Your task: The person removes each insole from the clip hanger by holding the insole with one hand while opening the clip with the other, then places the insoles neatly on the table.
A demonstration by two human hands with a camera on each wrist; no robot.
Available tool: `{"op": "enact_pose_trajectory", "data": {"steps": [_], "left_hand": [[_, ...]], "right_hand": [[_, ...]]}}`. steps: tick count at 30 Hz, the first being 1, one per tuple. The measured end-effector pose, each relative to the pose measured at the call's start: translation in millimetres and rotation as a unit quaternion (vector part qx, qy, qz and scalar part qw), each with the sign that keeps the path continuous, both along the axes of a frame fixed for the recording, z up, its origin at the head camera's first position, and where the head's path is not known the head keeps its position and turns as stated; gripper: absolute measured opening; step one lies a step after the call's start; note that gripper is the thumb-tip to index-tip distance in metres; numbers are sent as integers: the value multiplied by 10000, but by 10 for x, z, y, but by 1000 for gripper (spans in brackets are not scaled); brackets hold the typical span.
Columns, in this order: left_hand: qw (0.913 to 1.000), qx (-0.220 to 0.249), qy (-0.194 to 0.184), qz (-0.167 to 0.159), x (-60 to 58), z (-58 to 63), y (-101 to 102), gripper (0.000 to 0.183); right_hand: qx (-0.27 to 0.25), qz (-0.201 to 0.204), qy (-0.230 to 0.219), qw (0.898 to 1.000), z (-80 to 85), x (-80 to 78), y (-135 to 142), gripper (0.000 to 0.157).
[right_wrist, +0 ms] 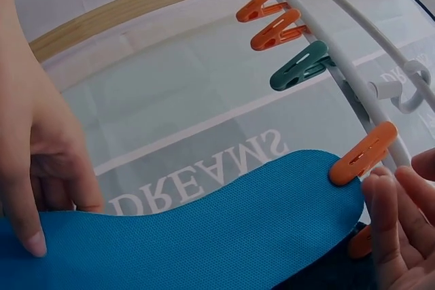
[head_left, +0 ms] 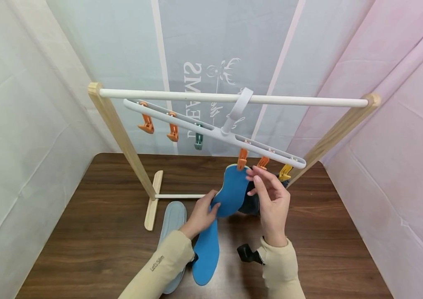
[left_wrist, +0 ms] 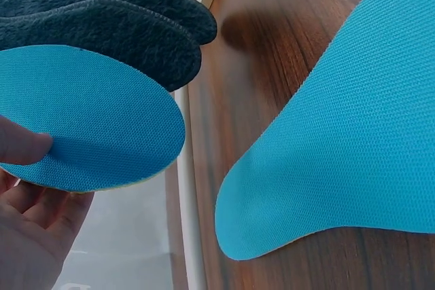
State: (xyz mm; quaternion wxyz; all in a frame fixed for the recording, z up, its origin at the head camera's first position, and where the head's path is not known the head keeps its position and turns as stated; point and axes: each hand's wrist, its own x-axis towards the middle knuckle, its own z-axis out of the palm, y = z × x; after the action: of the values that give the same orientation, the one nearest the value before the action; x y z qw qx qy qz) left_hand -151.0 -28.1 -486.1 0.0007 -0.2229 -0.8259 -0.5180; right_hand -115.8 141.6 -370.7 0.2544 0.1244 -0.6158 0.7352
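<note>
A blue insole (head_left: 233, 189) hangs upright from an orange clip (head_left: 242, 160) on a white hanger (head_left: 211, 132). My left hand (head_left: 201, 216) pinches the insole's lower part, thumb on the blue face and fingers behind, as the left wrist view shows. Beside the clipped top edge is my right hand (head_left: 274, 201), its fingers loosely bent and gripping nothing visible; whether the fingertips touch the insole is unclear. Behind the blue one hang two dark fuzzy insoles (left_wrist: 129, 35), partly hidden in the head view. A second blue insole (head_left: 206, 253) lies on the table.
Grey insoles (head_left: 174, 216) lie at the left, partly under the left sleeve. The hanger hooks over the white rod (head_left: 166, 95) of a wooden stand (head_left: 121, 137). Other clips are orange, green (head_left: 198, 137) and yellow (head_left: 285, 172). Curtains surround the wooden table (head_left: 95, 232).
</note>
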Motion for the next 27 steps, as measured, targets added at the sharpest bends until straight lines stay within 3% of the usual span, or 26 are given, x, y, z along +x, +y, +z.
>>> {"op": "enact_pose_trajectory", "data": {"steps": [5,16,22,27], "left_hand": [[9999,-40,141,-55,42,-3,-34,20],[9985,-438,280,-158,151,36,-87,21],[9981,-498,310,-165,188,54,-102,18],[9979,-549,299,-187,215,47,-116,19]], "right_hand": [[86,-97,232,9996,-11,-3,-10,29],[663,-484,298,9962,-37,-34,-60,33],[754,171,452,9960,-159,-123,-74,40],[597,512,199,9967,-145,-192,-96,42]]}}
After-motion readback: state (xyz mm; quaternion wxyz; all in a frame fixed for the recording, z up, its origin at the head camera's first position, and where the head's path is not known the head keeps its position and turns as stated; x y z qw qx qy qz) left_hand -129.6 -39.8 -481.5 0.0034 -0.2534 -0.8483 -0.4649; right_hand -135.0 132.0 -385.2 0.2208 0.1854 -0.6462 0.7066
